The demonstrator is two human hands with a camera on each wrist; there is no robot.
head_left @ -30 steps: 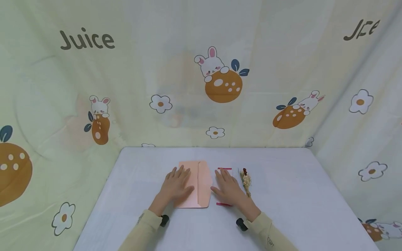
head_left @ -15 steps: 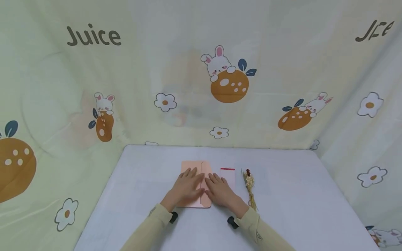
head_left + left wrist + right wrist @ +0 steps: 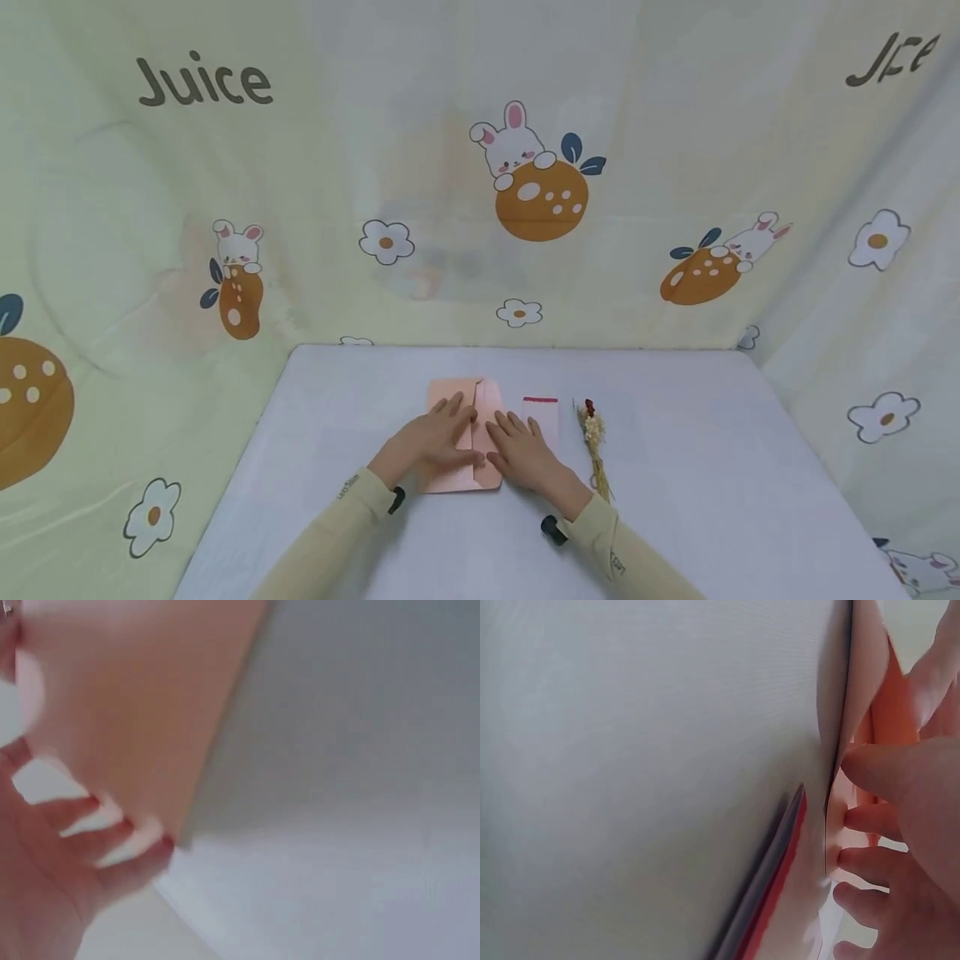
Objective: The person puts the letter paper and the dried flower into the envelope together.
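A pink envelope (image 3: 447, 479) lies on the table, its flap (image 3: 489, 479) spread to the right. My left hand (image 3: 438, 435) rests over its middle, fingers bent a little at the opening's edge; the left wrist view shows the fingertips of that hand (image 3: 67, 862) on the pink paper (image 3: 135, 697). On the flap lie the fingertips of my right hand (image 3: 528, 454), fingers spread. In the right wrist view the right hand (image 3: 907, 840) touches the flap, and the envelope's orange inside (image 3: 892, 709) shows. Whether the left fingers pinch the paper is hard to tell.
Right of the envelope lies a pale card with a red edge (image 3: 540, 400), partly under the right hand; its red-edged end (image 3: 772, 900) shows up close. A small dried flower bunch (image 3: 594, 429) lies farther right on the white table (image 3: 697, 467). A patterned curtain (image 3: 435, 167) hangs behind.
My right hand has moved left from the pale card onto the envelope's flap. My left hand first shifted right toward the envelope's middle, and its fingers are now more bent.
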